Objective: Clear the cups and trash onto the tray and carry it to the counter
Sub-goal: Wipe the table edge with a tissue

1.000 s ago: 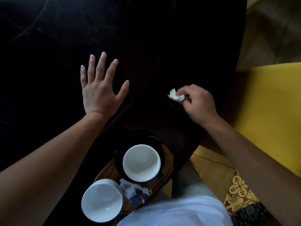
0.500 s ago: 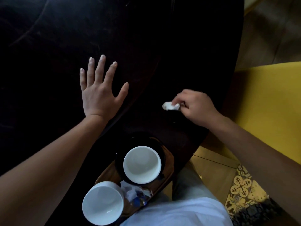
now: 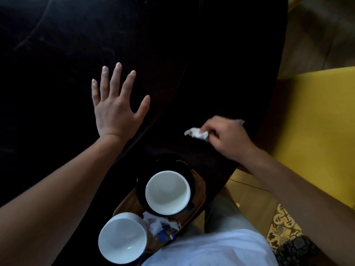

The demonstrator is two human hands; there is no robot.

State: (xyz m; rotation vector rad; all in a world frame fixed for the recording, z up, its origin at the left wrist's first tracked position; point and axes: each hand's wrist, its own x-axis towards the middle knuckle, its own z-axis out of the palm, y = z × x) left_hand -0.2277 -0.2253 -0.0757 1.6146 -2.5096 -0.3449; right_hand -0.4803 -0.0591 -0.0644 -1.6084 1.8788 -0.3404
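A wooden tray lies at the near edge of the dark table. On it stand a white cup on a black saucer, a second white cup and crumpled wrappers. My right hand pinches a crumpled white paper scrap just above the table, up and right of the tray. My left hand lies flat on the table with fingers spread, holding nothing.
A yellow seat stands to the right of the table. Wooden floor and a patterned rug show at the lower right. My legs and white shirt are right below the tray.
My right hand has drawn the white scrap nearer, down toward the tray. My left hand has stayed flat in about the same place.
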